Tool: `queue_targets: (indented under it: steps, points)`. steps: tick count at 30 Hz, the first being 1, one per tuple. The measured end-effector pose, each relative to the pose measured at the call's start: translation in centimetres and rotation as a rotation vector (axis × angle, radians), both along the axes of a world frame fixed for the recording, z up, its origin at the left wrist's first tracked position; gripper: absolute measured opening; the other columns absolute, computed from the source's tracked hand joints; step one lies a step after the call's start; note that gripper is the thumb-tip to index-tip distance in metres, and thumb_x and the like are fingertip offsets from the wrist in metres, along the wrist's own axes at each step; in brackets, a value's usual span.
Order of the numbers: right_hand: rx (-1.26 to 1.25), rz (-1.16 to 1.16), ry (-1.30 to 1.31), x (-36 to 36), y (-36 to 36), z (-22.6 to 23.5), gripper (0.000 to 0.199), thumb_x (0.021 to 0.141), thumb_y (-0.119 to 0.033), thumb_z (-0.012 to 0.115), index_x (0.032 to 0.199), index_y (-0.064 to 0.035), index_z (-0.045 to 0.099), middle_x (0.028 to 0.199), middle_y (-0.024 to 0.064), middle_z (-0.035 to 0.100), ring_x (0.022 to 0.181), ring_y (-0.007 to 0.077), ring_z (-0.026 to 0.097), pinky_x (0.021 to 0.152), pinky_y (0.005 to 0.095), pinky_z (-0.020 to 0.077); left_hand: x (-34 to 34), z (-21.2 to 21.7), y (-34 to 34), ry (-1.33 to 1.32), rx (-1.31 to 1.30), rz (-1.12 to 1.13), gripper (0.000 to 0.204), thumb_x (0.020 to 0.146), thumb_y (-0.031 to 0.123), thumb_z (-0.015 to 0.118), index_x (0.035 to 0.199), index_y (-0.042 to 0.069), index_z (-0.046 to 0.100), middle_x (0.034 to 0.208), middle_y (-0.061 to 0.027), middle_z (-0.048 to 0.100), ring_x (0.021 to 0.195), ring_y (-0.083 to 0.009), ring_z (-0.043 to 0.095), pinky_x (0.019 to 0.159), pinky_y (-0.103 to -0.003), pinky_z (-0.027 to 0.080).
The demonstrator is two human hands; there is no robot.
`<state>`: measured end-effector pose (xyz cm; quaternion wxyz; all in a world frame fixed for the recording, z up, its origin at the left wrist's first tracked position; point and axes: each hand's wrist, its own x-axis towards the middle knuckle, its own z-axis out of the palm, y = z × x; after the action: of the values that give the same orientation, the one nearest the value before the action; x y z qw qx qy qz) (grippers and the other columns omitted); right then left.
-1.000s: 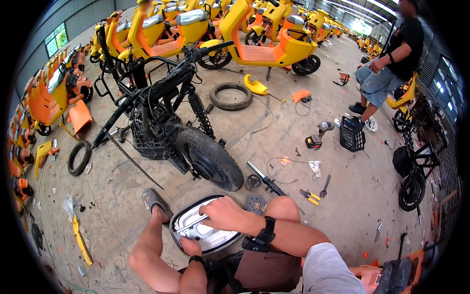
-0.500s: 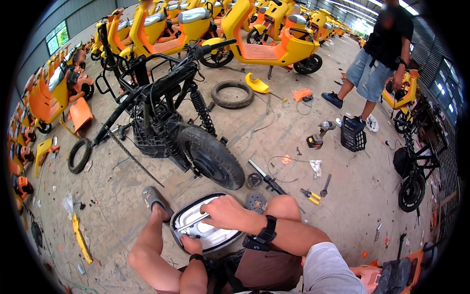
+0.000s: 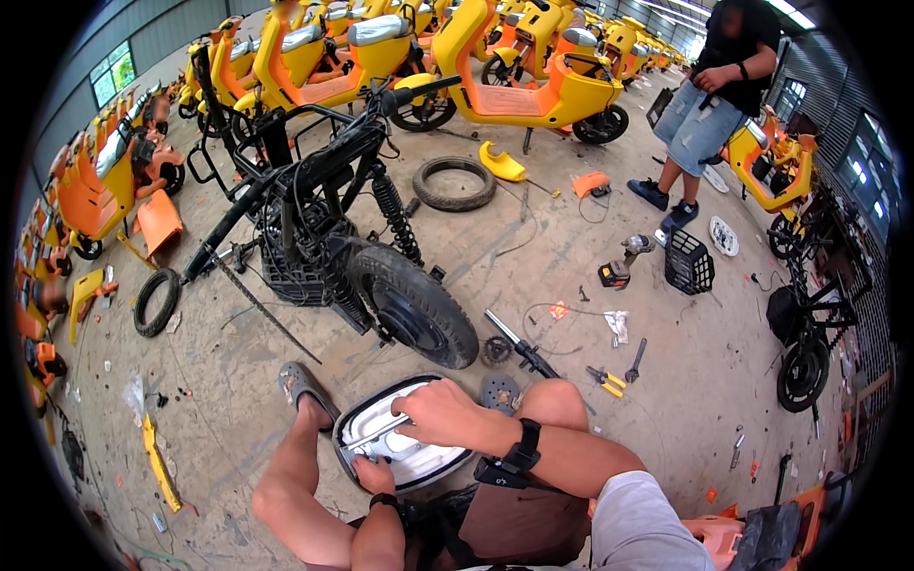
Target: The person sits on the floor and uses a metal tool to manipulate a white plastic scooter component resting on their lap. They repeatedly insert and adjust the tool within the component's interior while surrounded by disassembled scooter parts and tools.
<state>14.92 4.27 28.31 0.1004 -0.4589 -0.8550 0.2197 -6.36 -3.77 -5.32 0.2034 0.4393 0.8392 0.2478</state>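
A white oval plastic cover with a dark rim lies on the floor between my knees. My right hand rests curled over its upper right side, gripping it. My left hand pinches its near edge, beside a thin metal tool that lies across the cover. Just beyond the cover stands a stripped black scooter frame with its front wheel pointing toward me.
Tools lie on the concrete to the right: pliers, a wrench, a cordless drill and a black basket. A loose tyre lies farther off. Another person stands at the upper right. Yellow scooters line the background.
The person at the upper right has walked left, closer to the basket. My hands stay on the white cover, barely shifted.
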Motion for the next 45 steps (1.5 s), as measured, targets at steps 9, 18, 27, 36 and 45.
queue_targets:
  steps: [9, 18, 27, 36, 45]
  points:
    - [0.012, 0.000, 0.009, 0.0, -0.1, 0.1, 0.031, 0.080, -0.032, 0.071, 0.098, -0.0065, 0.072, 0.077, 0.0160, 0.069, 0.075, 0.0333, 0.068, 0.067, 0.0422, 0.0523, 0.0, 0.2, 0.2, 0.020, -0.011, -0.005, 0.029, 0.076, -0.003, 0.064, 0.101, -0.003, 0.052, 0.106, -0.0228, 0.054, 0.100, -0.0455, 0.055, 0.085, -0.049, 0.046]
    - [0.000, 0.003, -0.003, -0.2, -0.1, 0.2, 0.030, 0.080, -0.031, 0.072, 0.097, -0.0068, 0.072, 0.077, 0.0157, 0.070, 0.075, 0.0334, 0.068, 0.068, 0.0425, 0.0523, -0.3, -0.1, 0.2, 0.000, 0.030, -0.010, 0.024, 0.075, -0.004, 0.063, 0.097, -0.005, 0.053, 0.103, -0.0251, 0.055, 0.099, -0.0462, 0.054, 0.086, -0.050, 0.045]
    - [-0.002, 0.006, -0.004, -0.1, -0.1, 0.1, 0.031, 0.079, -0.031, 0.072, 0.097, -0.0059, 0.071, 0.078, 0.0163, 0.070, 0.076, 0.0333, 0.068, 0.068, 0.0425, 0.0524, -0.8, -1.0, 0.7, 0.032, -0.011, -0.048, 0.022, 0.072, -0.006, 0.061, 0.093, -0.006, 0.054, 0.101, -0.0263, 0.054, 0.096, -0.0485, 0.055, 0.085, -0.053, 0.046]
    - [0.013, 0.002, 0.030, 0.3, -0.2, -0.3, 0.031, 0.079, -0.031, 0.072, 0.096, -0.0051, 0.071, 0.077, 0.0163, 0.069, 0.075, 0.0334, 0.068, 0.068, 0.0422, 0.0524, -2.7, -1.0, 2.0, 0.135, -0.190, -0.270, 0.025, 0.073, 0.007, 0.069, 0.094, -0.004, 0.060, 0.094, -0.0266, 0.063, 0.091, -0.0454, 0.063, 0.082, -0.050, 0.052]
    - [0.068, -0.001, 0.043, 0.1, -0.2, -0.7, 0.030, 0.078, -0.031, 0.073, 0.095, -0.0063, 0.071, 0.076, 0.0166, 0.069, 0.075, 0.0333, 0.068, 0.066, 0.0429, 0.0523, -2.2, 3.0, 2.5, 0.267, -0.506, -0.381, 0.031, 0.082, 0.026, 0.066, 0.101, 0.002, 0.066, 0.103, -0.0193, 0.069, 0.096, -0.0362, 0.068, 0.084, -0.045, 0.055]
